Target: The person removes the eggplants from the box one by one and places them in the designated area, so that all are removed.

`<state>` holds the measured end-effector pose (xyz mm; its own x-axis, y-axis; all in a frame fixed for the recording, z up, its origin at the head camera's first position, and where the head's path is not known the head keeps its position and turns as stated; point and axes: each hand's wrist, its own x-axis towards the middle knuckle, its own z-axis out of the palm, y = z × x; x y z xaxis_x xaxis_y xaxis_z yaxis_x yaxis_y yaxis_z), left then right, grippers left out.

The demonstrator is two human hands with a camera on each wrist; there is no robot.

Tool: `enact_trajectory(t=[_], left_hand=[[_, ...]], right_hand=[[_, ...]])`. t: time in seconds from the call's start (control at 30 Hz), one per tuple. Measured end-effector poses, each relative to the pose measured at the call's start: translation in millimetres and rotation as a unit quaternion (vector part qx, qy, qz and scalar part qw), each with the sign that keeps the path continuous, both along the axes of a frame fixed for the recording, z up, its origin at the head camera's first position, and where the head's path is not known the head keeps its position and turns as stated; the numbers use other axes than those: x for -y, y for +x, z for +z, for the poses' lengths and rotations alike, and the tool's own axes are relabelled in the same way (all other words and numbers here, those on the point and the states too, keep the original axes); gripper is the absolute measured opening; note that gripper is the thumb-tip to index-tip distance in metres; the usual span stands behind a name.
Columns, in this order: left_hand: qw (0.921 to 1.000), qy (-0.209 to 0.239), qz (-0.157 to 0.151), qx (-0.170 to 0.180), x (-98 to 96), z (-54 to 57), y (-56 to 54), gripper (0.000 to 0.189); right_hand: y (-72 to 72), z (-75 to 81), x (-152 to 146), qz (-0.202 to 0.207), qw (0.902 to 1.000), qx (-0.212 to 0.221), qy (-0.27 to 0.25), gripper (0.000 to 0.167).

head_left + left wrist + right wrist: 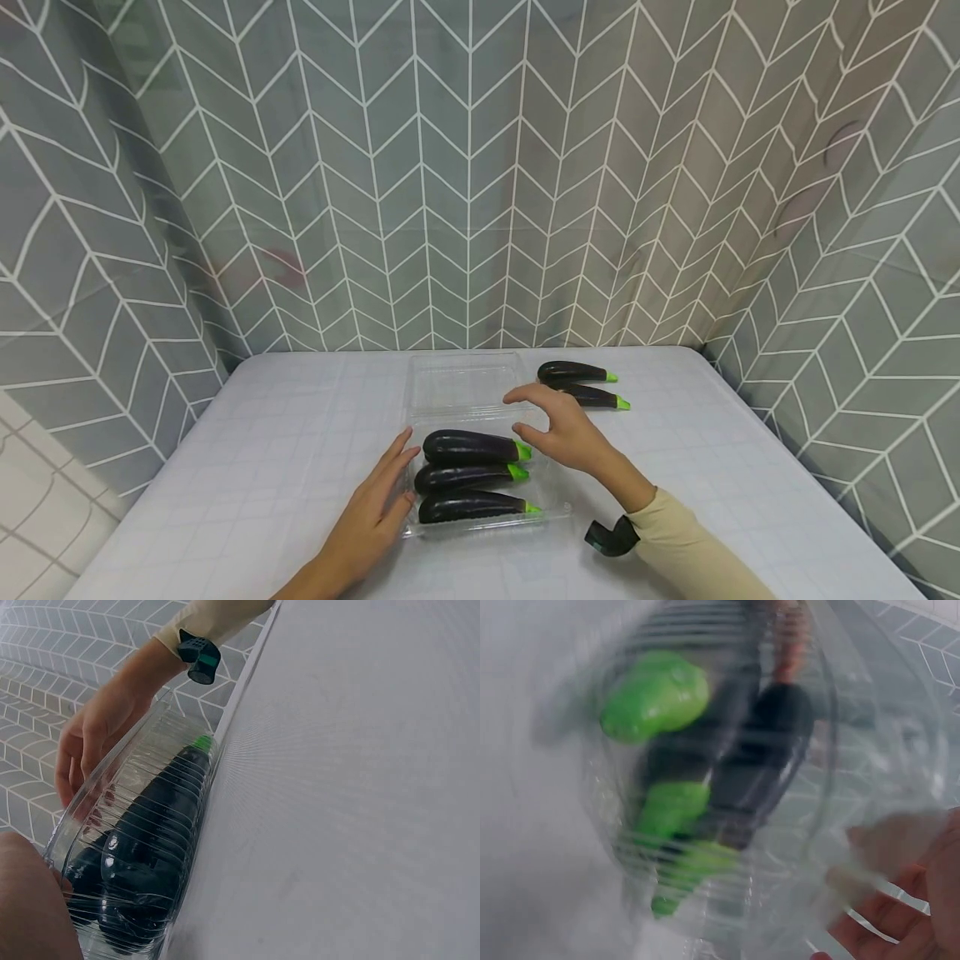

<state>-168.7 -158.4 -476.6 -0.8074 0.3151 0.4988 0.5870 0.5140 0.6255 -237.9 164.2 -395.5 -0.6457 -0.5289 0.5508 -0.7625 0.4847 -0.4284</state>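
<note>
A clear plastic clamshell box (pixel 487 526) lies with its lid (pixel 465 387) folded back, away from me. Three dark eggplants with green stems lie side by side in it: a far one (pixel 468 447), a middle one (pixel 465 477) and a near one (pixel 472 506). My left hand (pixel 371 517) rests along the box's left side, fingers extended. Over the right rim hovers my right hand (pixel 558 429), fingers loosely bent and holding nothing. The right wrist view is blurred, with green stems (pixel 656 697) seen through the plastic.
Two more eggplants, a rear one (pixel 573 372) and a front one (pixel 596 397), lie on the white-covered table (pixel 262 467) behind my right hand. A patterned grey curtain (pixel 465 167) surrounds the back and sides. A dark band (pixel 612 536) is at the right wrist.
</note>
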Motion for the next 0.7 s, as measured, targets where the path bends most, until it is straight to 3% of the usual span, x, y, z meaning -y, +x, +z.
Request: enact_trajectory(t=[0.47,0.7], left_hand=[[1.0,-0.003,0.001,-0.004,-0.6,0.9,0.7,0.059],[0.9999,0.0,-0.002,-0.011,-0.8,0.2,0.5,0.06]], right_hand=[[2.6,-12.4,19,0.053,0.9984,0.012,0.013,0.032],[5.9,-21.2,26,0.059,0.9972,0.027,0.037,0.033]])
